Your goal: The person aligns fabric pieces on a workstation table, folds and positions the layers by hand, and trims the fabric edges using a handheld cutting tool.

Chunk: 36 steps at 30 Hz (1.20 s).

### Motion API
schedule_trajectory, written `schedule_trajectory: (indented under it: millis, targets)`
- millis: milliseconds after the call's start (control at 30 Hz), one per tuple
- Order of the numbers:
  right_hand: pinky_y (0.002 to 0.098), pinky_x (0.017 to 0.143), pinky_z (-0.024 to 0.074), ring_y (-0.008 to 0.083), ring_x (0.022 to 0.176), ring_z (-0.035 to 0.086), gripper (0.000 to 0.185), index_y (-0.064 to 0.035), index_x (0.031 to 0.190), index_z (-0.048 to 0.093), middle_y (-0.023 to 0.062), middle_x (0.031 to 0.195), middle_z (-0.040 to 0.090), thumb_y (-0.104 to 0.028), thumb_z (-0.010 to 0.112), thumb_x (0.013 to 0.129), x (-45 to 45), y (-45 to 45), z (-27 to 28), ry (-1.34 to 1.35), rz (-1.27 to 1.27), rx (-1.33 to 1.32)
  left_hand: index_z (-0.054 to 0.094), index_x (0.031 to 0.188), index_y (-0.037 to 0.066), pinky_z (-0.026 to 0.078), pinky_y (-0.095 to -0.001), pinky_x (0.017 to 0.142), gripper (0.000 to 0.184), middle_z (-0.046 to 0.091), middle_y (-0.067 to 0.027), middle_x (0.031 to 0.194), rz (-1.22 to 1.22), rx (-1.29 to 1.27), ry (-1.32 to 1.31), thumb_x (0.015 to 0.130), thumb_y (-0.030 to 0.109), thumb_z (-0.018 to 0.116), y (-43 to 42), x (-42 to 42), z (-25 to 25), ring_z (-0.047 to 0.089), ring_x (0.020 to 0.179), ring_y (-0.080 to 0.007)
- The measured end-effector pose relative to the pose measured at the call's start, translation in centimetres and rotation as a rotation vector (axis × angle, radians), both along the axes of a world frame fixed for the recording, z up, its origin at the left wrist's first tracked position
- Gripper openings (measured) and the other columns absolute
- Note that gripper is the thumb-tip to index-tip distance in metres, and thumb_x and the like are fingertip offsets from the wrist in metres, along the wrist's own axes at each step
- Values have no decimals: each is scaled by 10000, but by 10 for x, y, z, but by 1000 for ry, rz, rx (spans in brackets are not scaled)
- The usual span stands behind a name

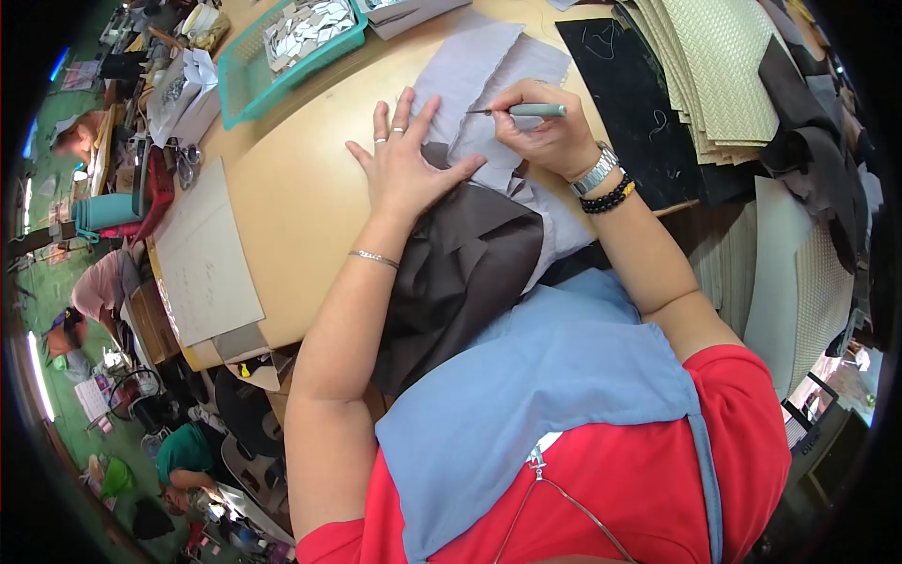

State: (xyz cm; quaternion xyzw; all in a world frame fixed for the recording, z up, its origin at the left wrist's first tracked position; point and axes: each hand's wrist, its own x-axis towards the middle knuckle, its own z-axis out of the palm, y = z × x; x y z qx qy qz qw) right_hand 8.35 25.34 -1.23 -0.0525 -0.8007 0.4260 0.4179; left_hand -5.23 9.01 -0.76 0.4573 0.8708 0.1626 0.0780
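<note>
Slim tool meets ragged edge of pale fabric

The pale, lilac-grey fabric lies at the upper centre of the frame, matte and lightly creased, in overlapping pieces with a frayed edge running down between them. The thin dark tip of the tool is at that edge; its grey-green handle is smooth and rounded.

The right hand grips the tool like a pen, thumb and fingers pinched close around its front end. The left hand is splayed wide, palm down, the thumb reaching across the fabric and the other fingers fanned along its left side.

Below the hands, a dark brown cloth falls in soft, angular folds toward the blue apron, a plain woven piece over a red shirt. On the right wrist sit a watch with a linked metal band and a bracelet of round dark beads.

The table is smooth, tan and curved at its lower left, where a flat grey-beige board rests. At the upper left, a turquoise plastic basket holds small, angular white pieces. At the upper right, a flat black sheet lies beside stacked cream sheets with a basket-weave texture.
</note>
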Motion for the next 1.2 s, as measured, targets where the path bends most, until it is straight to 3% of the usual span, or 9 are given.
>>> schedule_trajectory:
  millis: [133,433,533,733,833,1200]
  targets:
    - [262,680,533,157,734,678,91,0,863,678,81,808,691,13,699,775,3,-3,5,-112,50,-37,522,1420,246,53,-771,1076,977,332,-35,1581,3,-10,7,595,715,756,0,0,1,182,1490,-348]
    - [260,682,531,149,723,668,98,-1,886,684,82,809,686,0,702,789,3,-4,3,-203,54,-115,506,1431,271,65,-767,1067,979,323,-28,1589,3,-24,20,596,705,772,0,-1,-3,186,1494,-327]
    - [264,594,535,165,651,659,98,-64,887,704,79,775,693,-85,715,791,1,-2,-1,-136,19,-68,509,1430,261,45,-767,1081,991,320,-24,1588,4,-27,6,588,721,757,0,0,-1,174,1495,-332]
    - [293,660,551,205,723,695,102,-46,883,697,91,795,701,-70,711,785,3,0,3,-88,14,-49,514,1427,258,42,-765,1082,987,326,-24,1585,6,-21,5,588,718,759,1,0,-1,179,1493,-336]
    - [254,672,535,139,721,671,105,-4,887,695,69,822,698,0,701,782,2,-2,4,-93,72,-55,518,1424,254,43,-764,1083,981,326,-25,1585,6,-17,3,591,710,761,1,0,0,180,1493,-338]
    - [274,661,527,169,732,673,95,-6,871,680,82,798,685,-7,711,781,-1,-2,4,-119,-3,-15,517,1423,270,49,-768,1081,955,322,-15,1587,8,-15,7,601,687,767,0,0,0,186,1490,-339]
